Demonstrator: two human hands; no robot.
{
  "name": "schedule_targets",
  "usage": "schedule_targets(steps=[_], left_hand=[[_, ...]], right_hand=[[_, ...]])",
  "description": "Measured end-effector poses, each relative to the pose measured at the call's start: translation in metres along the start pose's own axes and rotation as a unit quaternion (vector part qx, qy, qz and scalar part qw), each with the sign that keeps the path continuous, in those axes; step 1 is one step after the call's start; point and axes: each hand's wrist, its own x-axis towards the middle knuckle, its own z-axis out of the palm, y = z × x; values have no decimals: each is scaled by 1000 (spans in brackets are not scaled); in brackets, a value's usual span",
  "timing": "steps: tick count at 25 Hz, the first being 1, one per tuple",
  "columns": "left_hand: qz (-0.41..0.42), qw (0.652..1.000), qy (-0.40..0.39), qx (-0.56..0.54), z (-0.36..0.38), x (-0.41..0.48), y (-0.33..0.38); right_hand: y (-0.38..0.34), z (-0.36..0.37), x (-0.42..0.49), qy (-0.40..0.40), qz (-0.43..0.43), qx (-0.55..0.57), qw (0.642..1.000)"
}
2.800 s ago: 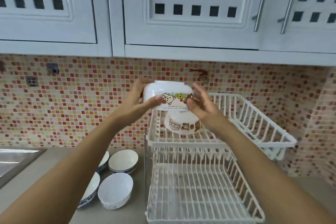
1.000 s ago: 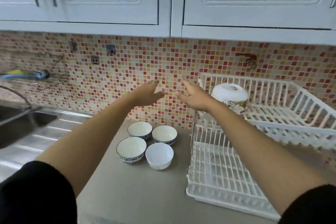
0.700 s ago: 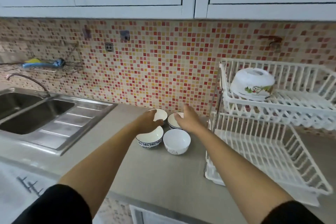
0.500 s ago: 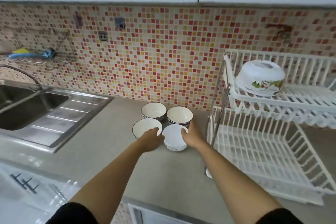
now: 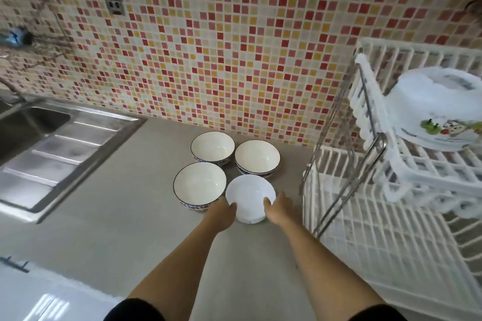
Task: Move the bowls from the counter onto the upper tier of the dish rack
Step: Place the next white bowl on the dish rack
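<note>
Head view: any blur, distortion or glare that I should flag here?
Head view: motion blur smears the dish rack and its upturned bowl; wide-angle distortion tilts the tiled wall; the sink drainboard glares; the four counter bowls stay fairly sharp.

The single head camera looks steeply down over both forearms at the counter (image 5: 109, 216), close in, facing the tiled wall (image 5: 234, 47).

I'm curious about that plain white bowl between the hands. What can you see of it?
The plain white bowl looks like glossy ceramic, with no rim line. It stands upright and empty on the grey counter, nearest the person among four bowls. The left hand and right hand cup its near sides.
</note>
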Motion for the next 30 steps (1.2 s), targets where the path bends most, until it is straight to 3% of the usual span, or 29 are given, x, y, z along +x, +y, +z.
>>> schedule_targets(steps=[8,13,17,20,23,26,30], left_hand=[[-82,997,-1,-7,12,23,10],[-54,998,-4,-39,3,-1,10],[-1,994,59,-89,-9,-41,12],[34,974,88,-206,-18,-77,3],[27,941,122,-316,-30,-106,-9],[24,937,115,-329,-44,-138,-18],[97,946,115,-288,-60,-167,-17]], right_hand=[[13,17,27,-24,-3,-49,999],[20,15,4,14,-28,-9,999],[29,12,-41,70,-95,-14,993],[33,7,-91,125,-156,52,978],[33,-1,-134,126,-248,194,941],[32,-7,-165,112,-296,277,907],[19,-24,-189,103,-313,316,890]])
